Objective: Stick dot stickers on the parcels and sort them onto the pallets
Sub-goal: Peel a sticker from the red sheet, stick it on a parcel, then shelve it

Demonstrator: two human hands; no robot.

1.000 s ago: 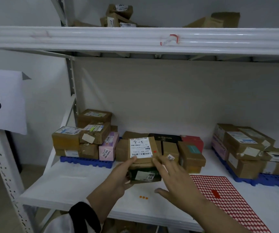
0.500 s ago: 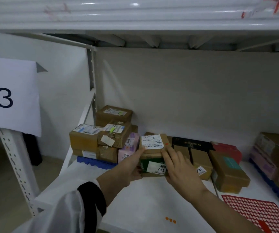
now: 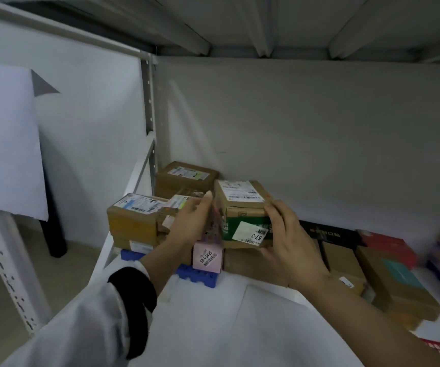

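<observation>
Sorting step: right of the pallet stack (image 3: 134, 218), your left hand (image 3: 189, 221) presses flat-fingered against two stacked parcels (image 3: 240, 205), held aloft; your right hand (image 3: 290, 239) grips their other side. Next, likely, lower them squarely onto the stack.

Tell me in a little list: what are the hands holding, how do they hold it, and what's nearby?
Held: two stacked parcels, a brown one on a green-printed one
Left hand: flat fingers pressing the stack's left side
Right hand: grip curled round its right side
Nearby: pink box on the blue pallet
</observation>
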